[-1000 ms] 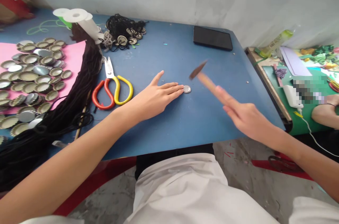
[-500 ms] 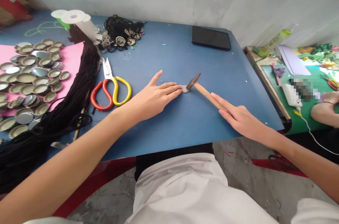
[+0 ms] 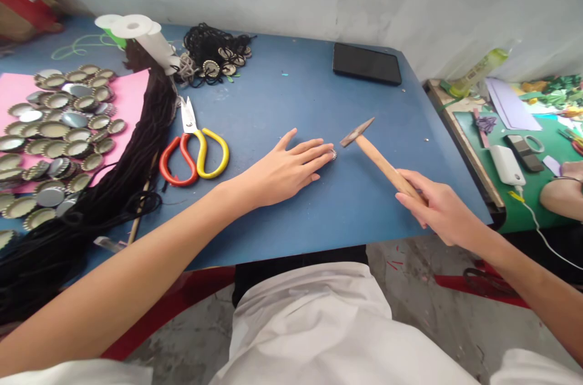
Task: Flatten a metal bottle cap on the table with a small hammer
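My left hand (image 3: 286, 169) lies flat on the blue table (image 3: 291, 99), fingers stretched out, its fingertips covering most of a small metal bottle cap (image 3: 334, 155). My right hand (image 3: 432, 206) is closed round the wooden handle of a small hammer (image 3: 378, 160). The hammer's metal head is just right of the cap, lifted slightly off the table.
Red-and-yellow scissors (image 3: 194, 145) lie left of my left hand. Several flattened caps (image 3: 59, 136) cover a pink sheet beside black cords (image 3: 113, 190). A white spool (image 3: 146, 39), a cord tangle (image 3: 214, 51) and a black tablet (image 3: 367, 63) sit further back. Another person's arm (image 3: 562, 197) rests on a green table at right.
The hammer came down onto the cap and has now lifted off to the right. My left hand slid forward, its fingertips now over most of the cap.
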The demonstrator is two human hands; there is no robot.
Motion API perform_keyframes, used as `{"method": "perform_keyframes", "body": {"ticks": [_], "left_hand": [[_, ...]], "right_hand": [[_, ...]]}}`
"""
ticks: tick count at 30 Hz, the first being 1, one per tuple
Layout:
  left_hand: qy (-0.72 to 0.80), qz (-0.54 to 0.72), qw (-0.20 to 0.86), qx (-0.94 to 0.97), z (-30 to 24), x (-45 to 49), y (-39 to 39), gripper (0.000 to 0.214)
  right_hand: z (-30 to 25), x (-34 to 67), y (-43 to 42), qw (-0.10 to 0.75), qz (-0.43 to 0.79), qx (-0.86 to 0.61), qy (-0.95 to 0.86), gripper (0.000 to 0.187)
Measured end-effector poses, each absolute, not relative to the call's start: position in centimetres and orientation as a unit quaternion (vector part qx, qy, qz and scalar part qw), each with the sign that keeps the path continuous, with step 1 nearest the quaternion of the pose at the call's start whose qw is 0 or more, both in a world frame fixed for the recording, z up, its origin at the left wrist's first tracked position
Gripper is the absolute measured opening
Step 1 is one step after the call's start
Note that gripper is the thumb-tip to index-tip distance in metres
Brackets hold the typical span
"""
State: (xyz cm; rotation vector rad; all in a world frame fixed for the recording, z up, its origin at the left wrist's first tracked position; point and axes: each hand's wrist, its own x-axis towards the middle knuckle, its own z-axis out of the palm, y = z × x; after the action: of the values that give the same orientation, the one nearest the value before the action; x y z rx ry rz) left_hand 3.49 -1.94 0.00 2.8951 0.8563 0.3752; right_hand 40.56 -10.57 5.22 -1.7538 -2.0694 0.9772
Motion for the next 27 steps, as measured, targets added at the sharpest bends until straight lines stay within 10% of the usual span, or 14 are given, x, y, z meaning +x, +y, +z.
{"method": "perform_keyframes", "body": {"ticks": [14, 27], "left_hand": [[0.265, 0.137, 0.074, 0.952, 0.9, -0.5, -1.0, 0.049], [0.294, 0.117, 0.039, 0.948, 1.1, 0.5, -1.8, 0.050]], "right_hand": [[4.9, 40.5, -11.9, 0.161, 0.663, -0.481, -0.550, 0.057], [6.2, 39.9, -12.4, 0.087, 0.414, -0.600, -0.679, 0.057]]}}
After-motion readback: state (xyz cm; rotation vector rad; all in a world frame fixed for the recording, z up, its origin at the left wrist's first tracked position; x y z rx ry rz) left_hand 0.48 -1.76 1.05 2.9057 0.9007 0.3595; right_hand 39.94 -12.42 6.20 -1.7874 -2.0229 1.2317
